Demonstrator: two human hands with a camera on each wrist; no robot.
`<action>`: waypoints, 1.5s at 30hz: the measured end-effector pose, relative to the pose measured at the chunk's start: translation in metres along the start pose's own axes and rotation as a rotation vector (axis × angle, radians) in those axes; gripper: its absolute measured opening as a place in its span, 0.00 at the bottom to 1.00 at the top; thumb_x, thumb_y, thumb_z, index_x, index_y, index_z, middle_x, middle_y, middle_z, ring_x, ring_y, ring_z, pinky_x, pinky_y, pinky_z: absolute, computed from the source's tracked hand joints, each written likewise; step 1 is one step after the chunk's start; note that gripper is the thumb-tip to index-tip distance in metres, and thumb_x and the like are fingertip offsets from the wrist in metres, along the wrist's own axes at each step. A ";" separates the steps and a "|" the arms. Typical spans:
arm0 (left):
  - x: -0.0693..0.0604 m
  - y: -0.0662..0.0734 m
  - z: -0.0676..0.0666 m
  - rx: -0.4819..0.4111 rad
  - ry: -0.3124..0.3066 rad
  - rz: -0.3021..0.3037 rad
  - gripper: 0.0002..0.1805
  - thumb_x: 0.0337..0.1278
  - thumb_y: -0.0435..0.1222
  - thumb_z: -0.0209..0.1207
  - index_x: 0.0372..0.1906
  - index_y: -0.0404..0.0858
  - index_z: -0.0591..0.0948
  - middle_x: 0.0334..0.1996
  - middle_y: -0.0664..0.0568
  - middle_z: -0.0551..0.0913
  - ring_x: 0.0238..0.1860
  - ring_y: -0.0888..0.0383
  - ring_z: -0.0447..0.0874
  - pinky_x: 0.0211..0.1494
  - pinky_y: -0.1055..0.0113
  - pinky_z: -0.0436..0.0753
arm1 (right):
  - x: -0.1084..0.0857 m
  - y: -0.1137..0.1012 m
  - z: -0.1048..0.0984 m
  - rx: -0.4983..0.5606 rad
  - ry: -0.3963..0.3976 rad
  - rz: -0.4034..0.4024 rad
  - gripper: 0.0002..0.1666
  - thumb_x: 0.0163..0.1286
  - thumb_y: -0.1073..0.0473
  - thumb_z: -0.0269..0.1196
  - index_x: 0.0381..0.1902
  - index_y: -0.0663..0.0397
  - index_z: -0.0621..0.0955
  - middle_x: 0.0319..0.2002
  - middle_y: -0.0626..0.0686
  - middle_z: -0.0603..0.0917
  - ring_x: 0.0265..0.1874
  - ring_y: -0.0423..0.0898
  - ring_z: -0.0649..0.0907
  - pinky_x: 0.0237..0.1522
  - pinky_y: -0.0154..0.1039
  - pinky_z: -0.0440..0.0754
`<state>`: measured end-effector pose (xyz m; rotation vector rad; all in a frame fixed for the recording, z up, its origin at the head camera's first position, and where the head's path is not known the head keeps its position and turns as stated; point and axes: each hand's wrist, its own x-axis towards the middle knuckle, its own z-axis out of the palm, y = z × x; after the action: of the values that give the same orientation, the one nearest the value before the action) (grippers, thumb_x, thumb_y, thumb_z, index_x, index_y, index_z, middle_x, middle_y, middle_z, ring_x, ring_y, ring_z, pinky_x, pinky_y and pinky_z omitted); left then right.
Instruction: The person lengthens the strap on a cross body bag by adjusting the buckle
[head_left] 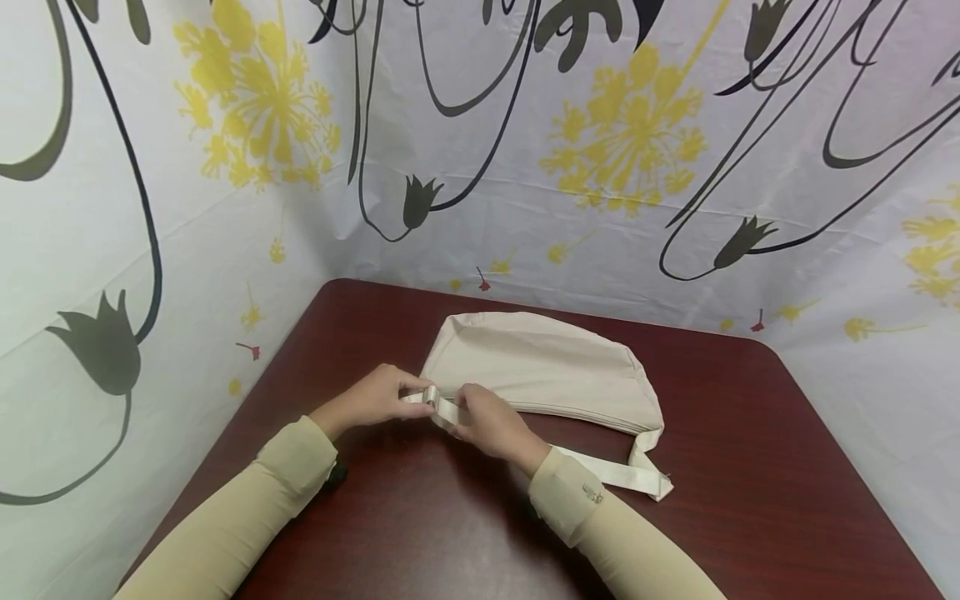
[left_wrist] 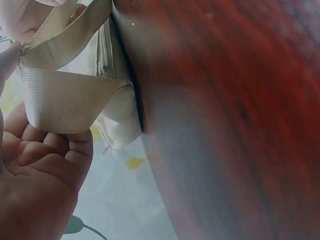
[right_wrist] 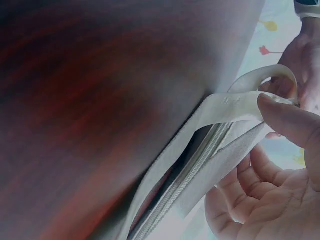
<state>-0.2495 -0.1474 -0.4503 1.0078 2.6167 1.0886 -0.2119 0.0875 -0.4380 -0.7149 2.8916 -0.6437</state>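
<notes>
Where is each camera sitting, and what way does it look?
Head: on the person's head, facing forward and down at the bag; left hand, right hand and sleeves show.
Left wrist: on that wrist, facing the strap; the left hand and part of the right hand show.
Right wrist: on that wrist, facing the strap and zipper; the right hand shows, the left hand beyond.
Both wrist views share the strap.

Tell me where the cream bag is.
In the head view, the cream bag lies right of centre on the dark red table, just beyond the left hand and right hand, before the patterned sheet.
</notes>
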 end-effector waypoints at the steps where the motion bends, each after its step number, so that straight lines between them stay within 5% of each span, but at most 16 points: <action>1: 0.000 0.000 0.000 -0.002 -0.001 0.001 0.21 0.61 0.50 0.69 0.54 0.44 0.88 0.22 0.65 0.81 0.22 0.66 0.74 0.28 0.69 0.76 | 0.000 -0.001 -0.001 -0.001 0.006 -0.001 0.19 0.62 0.55 0.75 0.44 0.57 0.79 0.37 0.49 0.80 0.34 0.44 0.77 0.40 0.42 0.78; 12: 0.001 0.001 -0.001 -0.014 -0.042 0.051 0.12 0.63 0.48 0.67 0.46 0.48 0.87 0.18 0.65 0.78 0.20 0.65 0.75 0.27 0.70 0.74 | 0.004 -0.002 -0.003 0.095 -0.001 -0.035 0.17 0.61 0.61 0.76 0.42 0.61 0.81 0.38 0.51 0.80 0.33 0.43 0.76 0.39 0.40 0.76; 34: 0.000 -0.003 0.002 -0.016 -0.007 0.054 0.21 0.61 0.46 0.69 0.55 0.40 0.87 0.21 0.64 0.80 0.21 0.66 0.74 0.27 0.72 0.74 | 0.007 -0.006 -0.003 0.172 -0.017 -0.073 0.20 0.66 0.59 0.71 0.51 0.63 0.79 0.43 0.54 0.81 0.39 0.45 0.78 0.44 0.41 0.78; 45: -0.001 -0.002 0.002 -0.015 -0.011 0.022 0.20 0.60 0.47 0.70 0.54 0.42 0.88 0.21 0.65 0.80 0.22 0.66 0.74 0.28 0.71 0.74 | 0.002 -0.004 -0.002 0.045 -0.051 -0.049 0.24 0.63 0.55 0.74 0.50 0.62 0.78 0.40 0.52 0.81 0.35 0.44 0.78 0.40 0.41 0.78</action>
<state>-0.2492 -0.1480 -0.4534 1.0392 2.5909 1.1030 -0.2121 0.0838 -0.4346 -0.7871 2.8119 -0.6843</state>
